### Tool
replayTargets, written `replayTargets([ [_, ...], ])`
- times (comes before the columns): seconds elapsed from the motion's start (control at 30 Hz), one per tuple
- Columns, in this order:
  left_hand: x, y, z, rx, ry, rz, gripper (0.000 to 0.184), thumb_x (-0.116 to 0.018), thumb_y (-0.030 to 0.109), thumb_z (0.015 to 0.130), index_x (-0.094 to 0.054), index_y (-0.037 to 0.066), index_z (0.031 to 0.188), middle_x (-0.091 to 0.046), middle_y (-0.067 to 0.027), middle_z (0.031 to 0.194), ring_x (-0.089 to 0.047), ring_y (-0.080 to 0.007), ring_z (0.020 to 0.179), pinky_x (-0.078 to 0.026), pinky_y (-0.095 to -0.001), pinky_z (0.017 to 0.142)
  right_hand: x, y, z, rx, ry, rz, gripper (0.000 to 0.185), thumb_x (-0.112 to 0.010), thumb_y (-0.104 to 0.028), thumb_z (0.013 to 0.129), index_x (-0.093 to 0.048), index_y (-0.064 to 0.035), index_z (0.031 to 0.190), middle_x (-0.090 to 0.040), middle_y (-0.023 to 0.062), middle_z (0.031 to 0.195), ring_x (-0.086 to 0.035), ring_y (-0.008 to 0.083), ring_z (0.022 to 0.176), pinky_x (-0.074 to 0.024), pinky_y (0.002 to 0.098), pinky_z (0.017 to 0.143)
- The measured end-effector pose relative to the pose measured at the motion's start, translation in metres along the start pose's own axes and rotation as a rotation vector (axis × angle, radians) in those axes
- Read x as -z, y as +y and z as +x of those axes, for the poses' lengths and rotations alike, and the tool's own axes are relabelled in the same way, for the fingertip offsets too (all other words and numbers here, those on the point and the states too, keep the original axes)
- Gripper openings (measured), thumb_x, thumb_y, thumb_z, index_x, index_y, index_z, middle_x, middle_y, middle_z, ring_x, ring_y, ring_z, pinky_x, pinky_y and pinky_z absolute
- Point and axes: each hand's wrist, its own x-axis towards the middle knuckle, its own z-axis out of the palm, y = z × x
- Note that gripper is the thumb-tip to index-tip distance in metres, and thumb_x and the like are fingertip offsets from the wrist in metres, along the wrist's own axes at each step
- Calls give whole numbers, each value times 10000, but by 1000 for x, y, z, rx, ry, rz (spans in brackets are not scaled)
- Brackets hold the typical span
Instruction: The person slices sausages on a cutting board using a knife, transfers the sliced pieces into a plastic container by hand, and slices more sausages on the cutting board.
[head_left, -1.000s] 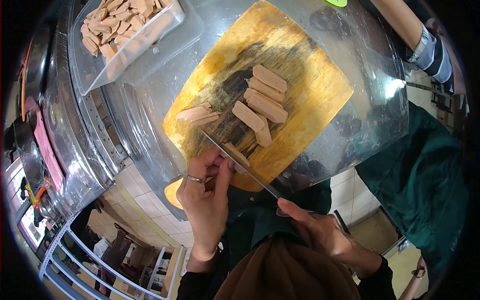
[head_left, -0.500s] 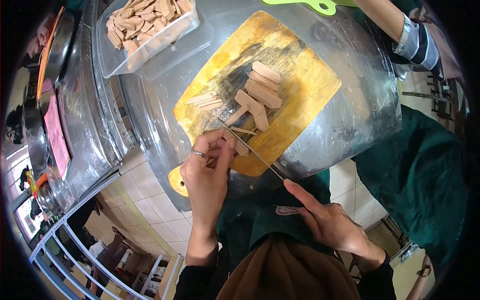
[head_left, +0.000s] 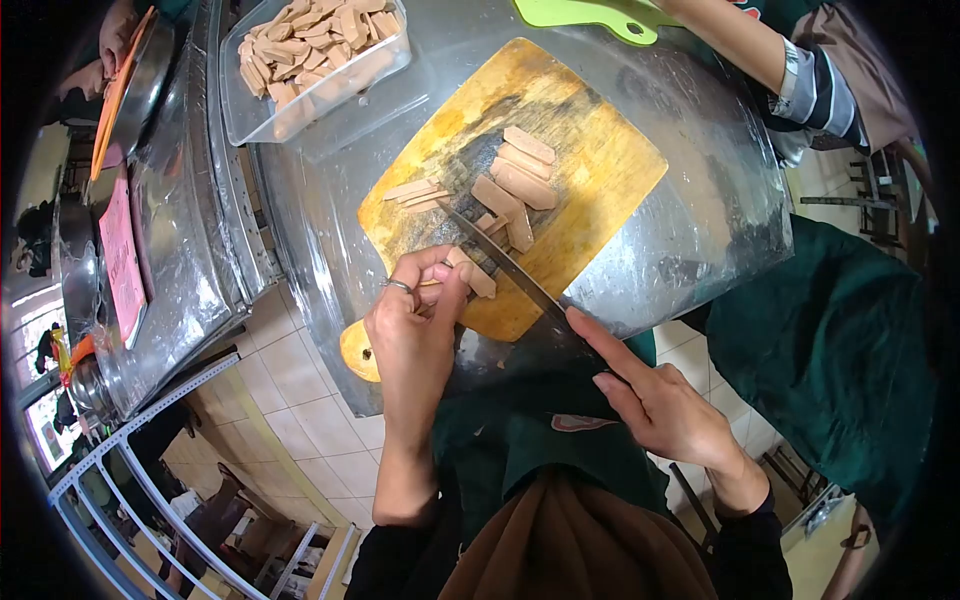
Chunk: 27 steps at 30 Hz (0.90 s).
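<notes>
My left hand point(head_left: 415, 310), with a ring on one finger, pinches a pinkish-tan sausage-like slice point(head_left: 472, 275) at the near edge of a worn wooden cutting board point(head_left: 590, 150). My right hand point(head_left: 665, 405) is closed round the handle of a knife point(head_left: 515, 268), forefinger stretched along it. The blade slants up and left over the board, its flat side showing, with its tip near some thin strips point(head_left: 418, 192). Beyond the blade lie several broader slices point(head_left: 525, 170). The blade partly covers small pieces beside it.
A clear plastic tub point(head_left: 320, 105) full of cut pieces stands at the upper left of the metal table point(head_left: 690, 250). A green cutting board point(head_left: 590, 15) lies at the far edge. Another person's arm point(head_left: 740, 45) reaches in at the upper right.
The knife has moved away from the slice in my left hand and turned, showing more of its blade face. My left hand still pinches the slice. The whole view has shifted slightly.
</notes>
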Motion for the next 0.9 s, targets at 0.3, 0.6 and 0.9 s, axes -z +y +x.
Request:
replayTargets([
  [0.3,-2,4,-1,15,17,-10,202,-703,76,932,-670,-32,1099,-657,-16,850,-660,-83,760,-532,-216,698,-4,-14,-11,47,31,23,633,-485,-66,1015,-221,-182,1578,-517,164,1431,-681,416,815,-563,485,682],
  [0.6,-1,-1,0,-38,15,-9,179,-684,32,932,-665,-33,1098,-688,-50,844,-715,-122,806,-556,-236,687,8,-2,-4,42,-30,-70,663,-514,-68,996,-235,-237,1574,-649,168,1229,-668,415,697,-554,482,569],
  [0.9,-2,-3,0,-73,19,7,161,-683,-9,919,-656,-37,1075,-686,-50,831,-709,-117,787,-556,-234,661,33,-38,34,-164,-231,-334,703,-547,-71,964,-254,-278,1568,-683,166,1071,-632,379,585,-520,470,544],
])
